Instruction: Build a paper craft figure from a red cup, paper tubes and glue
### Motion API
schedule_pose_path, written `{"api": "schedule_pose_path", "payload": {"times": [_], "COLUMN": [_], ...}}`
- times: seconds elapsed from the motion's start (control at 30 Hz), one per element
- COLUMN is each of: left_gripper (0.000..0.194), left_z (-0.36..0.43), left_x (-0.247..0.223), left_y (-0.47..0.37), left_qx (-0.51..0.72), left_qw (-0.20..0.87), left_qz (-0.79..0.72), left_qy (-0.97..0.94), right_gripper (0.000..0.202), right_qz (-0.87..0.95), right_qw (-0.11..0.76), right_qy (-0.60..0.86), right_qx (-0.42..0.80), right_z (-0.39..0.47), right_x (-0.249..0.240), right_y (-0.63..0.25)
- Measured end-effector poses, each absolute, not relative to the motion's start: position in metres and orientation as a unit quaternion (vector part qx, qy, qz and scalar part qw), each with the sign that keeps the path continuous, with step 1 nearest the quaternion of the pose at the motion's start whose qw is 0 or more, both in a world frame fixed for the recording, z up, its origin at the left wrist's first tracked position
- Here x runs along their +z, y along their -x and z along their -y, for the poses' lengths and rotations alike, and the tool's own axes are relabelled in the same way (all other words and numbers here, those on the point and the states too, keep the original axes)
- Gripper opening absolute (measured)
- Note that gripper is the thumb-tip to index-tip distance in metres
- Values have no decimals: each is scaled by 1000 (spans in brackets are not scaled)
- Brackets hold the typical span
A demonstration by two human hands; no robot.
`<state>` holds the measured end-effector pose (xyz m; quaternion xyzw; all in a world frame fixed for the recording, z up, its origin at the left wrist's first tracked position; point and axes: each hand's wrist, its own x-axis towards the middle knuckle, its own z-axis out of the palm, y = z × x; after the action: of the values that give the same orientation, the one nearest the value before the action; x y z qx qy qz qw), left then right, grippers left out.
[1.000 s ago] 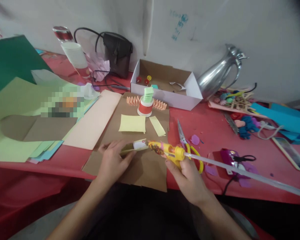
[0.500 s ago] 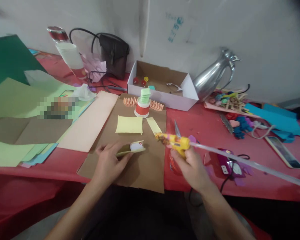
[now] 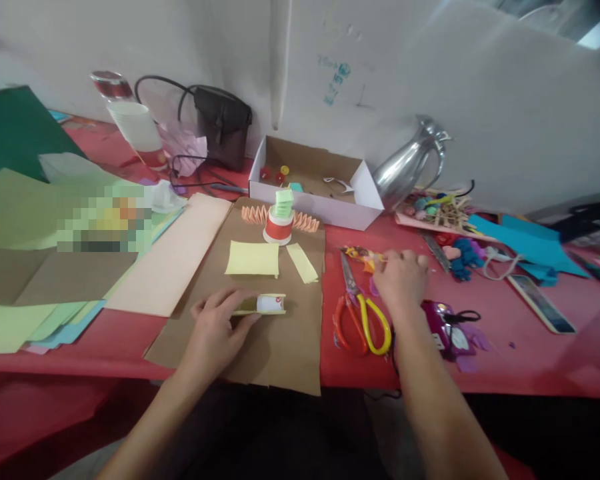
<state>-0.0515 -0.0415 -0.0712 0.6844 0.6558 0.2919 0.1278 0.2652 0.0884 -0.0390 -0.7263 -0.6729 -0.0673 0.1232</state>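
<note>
My left hand (image 3: 223, 327) grips the end of a yellow paper piece folded round a white roll (image 3: 270, 304) on the brown cardboard (image 3: 285, 360). On the red table, right of the cardboard, my right hand (image 3: 403, 277) is closed over the yellow glue gun (image 3: 367, 257), whose handle it hides. Scissors (image 3: 363, 313) with red and yellow handles lie beside that hand. A flat yellow paper (image 3: 253, 259) and a narrow yellow strip (image 3: 303, 262) lie farther up the cardboard. Behind them stands a red and white cup (image 3: 279, 229) with pleated orange paper arms and a folded green top.
Paper sheets (image 3: 170, 260) cover the left side. At the back are paper cups (image 3: 135, 123), a dark bag (image 3: 223, 123), a white box (image 3: 320, 203) and a metal jug (image 3: 410, 163). Craft bits (image 3: 443, 210), a purple device (image 3: 447, 330) and a phone (image 3: 543, 303) lie right.
My right hand has moved right and away from me with the glue gun, down to the table, uncovering the scissors. My left hand still holds the folded yellow paper.
</note>
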Motion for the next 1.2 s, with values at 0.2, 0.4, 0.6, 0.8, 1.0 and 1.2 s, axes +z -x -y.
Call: {"api": "schedule_pose_path", "payload": {"times": [0.2, 0.4, 0.6, 0.8, 1.0, 1.2], "left_gripper": [24, 25, 22, 23, 20, 14], "left_z": [42, 44, 44, 46, 45, 45], "left_x": [-68, -67, -66, -63, -67, -72], "left_y": [51, 50, 51, 51, 51, 52], "left_qx": [291, 284, 297, 291, 299, 304], "left_qw": [132, 130, 154, 157, 142, 129], "left_qz": [-658, -662, -656, -656, -656, -656], "left_qy": [-682, -682, -676, -678, -679, -678], "right_gripper": [19, 16, 12, 14, 31, 28], "right_qz": [789, 780, 780, 765, 847, 885], "right_qw": [152, 151, 149, 292, 392, 368], "right_qy": [594, 604, 607, 574, 355, 279], "right_qx": [44, 59, 26, 4, -55, -60], "right_z": [-70, -65, -59, -30, 13, 20], "right_x": [-51, -60, -57, -45, -59, -67], "right_y": [-188, -186, -184, -169, -154, -158]}}
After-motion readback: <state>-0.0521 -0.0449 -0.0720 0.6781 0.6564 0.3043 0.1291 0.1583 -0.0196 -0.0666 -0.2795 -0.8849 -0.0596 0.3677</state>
